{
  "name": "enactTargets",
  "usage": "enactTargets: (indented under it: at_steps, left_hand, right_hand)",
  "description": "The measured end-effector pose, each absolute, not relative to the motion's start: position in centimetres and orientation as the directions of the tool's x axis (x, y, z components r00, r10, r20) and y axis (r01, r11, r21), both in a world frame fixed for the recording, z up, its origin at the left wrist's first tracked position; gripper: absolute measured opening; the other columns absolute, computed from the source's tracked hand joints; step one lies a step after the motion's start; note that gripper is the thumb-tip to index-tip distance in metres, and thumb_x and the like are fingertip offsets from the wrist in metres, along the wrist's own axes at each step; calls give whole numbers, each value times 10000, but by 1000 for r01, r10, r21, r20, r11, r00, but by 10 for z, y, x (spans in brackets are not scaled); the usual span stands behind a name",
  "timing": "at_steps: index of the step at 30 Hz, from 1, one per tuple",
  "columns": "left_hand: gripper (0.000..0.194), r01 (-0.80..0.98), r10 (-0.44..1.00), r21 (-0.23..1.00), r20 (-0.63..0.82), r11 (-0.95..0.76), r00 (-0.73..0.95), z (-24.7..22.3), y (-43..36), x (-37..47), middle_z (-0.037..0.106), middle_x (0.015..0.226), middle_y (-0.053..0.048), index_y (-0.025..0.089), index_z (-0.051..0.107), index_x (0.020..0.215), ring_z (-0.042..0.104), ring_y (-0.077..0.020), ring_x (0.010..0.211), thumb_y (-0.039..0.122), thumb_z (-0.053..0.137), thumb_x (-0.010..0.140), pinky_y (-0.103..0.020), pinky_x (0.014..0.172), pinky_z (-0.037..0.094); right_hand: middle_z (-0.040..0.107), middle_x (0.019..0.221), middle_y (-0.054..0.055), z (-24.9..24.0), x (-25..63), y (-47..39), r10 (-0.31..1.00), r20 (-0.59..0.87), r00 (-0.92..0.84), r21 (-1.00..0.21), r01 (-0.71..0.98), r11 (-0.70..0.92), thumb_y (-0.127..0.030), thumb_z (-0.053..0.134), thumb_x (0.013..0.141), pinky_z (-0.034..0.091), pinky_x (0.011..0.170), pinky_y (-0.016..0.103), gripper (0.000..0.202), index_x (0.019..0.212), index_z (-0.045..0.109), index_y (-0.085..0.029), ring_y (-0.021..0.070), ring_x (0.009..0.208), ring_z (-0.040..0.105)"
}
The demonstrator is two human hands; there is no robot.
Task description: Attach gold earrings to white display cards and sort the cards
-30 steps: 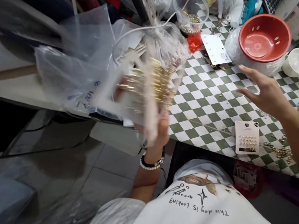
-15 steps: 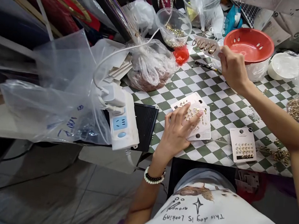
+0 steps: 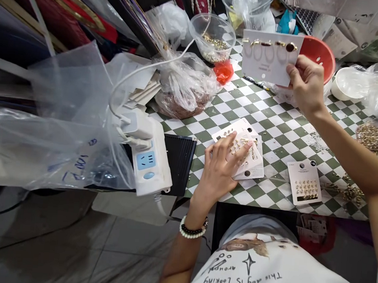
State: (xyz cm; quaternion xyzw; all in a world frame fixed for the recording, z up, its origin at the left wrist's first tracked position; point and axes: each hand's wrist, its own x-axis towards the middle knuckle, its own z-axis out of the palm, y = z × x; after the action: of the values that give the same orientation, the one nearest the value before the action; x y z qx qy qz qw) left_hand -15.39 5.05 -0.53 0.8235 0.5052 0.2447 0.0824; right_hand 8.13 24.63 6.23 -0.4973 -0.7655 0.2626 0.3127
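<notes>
In my right hand (image 3: 309,83) is a white jewellery card (image 3: 266,68) with a row of gold rings on it, one bearing a dark stone. Thumb and fingers pinch the card's right edge, above the far side of the table. My left hand (image 3: 219,168) lies with fingers spread over a small fanned pile of earring cards (image 3: 254,168). Gold studs show between and beside its fingers. A separate earring card (image 3: 304,181) with rows of studs lies flat near the front edge, right of the pile.
On the checkered table (image 3: 283,142) stand a red bowl (image 3: 325,56), a clear tub (image 3: 213,38) of metal bits and a white bowl (image 3: 344,86). A tied plastic bag (image 3: 186,89) sits at the back left. A white power strip (image 3: 153,156) lies leftward; loose gold pieces (image 3: 351,193) are at right.
My right hand has turned the ring card so its face shows broadly, and moved slightly right and toward me. My left hand stays on the pile. The view has shifted a little.
</notes>
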Motion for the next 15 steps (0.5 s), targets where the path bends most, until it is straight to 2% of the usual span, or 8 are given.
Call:
enactTargets:
  at_steps: [2, 4, 9, 13, 15]
  left_hand:
    - [848, 791, 867, 374, 331, -484, 373, -6, 51, -154, 367, 1577, -174, 290, 356, 1529, 412, -362, 1428, 13, 606, 767, -513, 1071, 390]
    - [836, 789, 860, 366, 342, -493, 379, -6, 51, -154, 376, 1575, -176, 291, 361, 1529, 422, -364, 1425, 34, 622, 778, -518, 1069, 391]
    - [835, 805, 880, 387, 343, -450, 328, -6, 49, -153, 388, 1583, -172, 290, 335, 1545, 423, -346, 1440, 49, 633, 804, -507, 1101, 387]
    - [824, 802, 885, 397, 325, -447, 332, -7, 49, -154, 376, 1596, -177, 292, 322, 1558, 410, -345, 1453, 50, 625, 831, -504, 1089, 400]
    - [808, 794, 882, 405, 330, -454, 336, -8, 48, -155, 368, 1604, -173, 300, 309, 1567, 399, -347, 1463, 90, 637, 859, -505, 1099, 396]
  right_hand:
    - [686, 1224, 114, 57, 82, 242, 929, 258, -266, -832, 427, 354, -749, 438, 975, 604, 1026, 479, 660, 1193, 585, -144, 252, 1128, 659]
    - [705, 1157, 113, 53, 83, 238, 934, 290, -210, -876, 334, 347, -751, 550, 910, 624, 992, 464, 651, 1110, 632, -136, 264, 1096, 697]
    - [733, 1132, 91, 50, 76, 231, 942, 283, -180, -818, 468, 335, -657, 532, 967, 645, 936, 404, 532, 1202, 658, -197, 249, 1083, 717]
    - [757, 1106, 77, 54, 67, 230, 903, 205, -377, -749, 534, 393, -606, 587, 972, 635, 933, 425, 504, 1265, 673, -205, 237, 989, 733]
    - [750, 1164, 72, 57, 69, 229, 907, 183, -378, -729, 567, 383, -565, 547, 1008, 635, 902, 414, 474, 1313, 661, -220, 230, 988, 737]
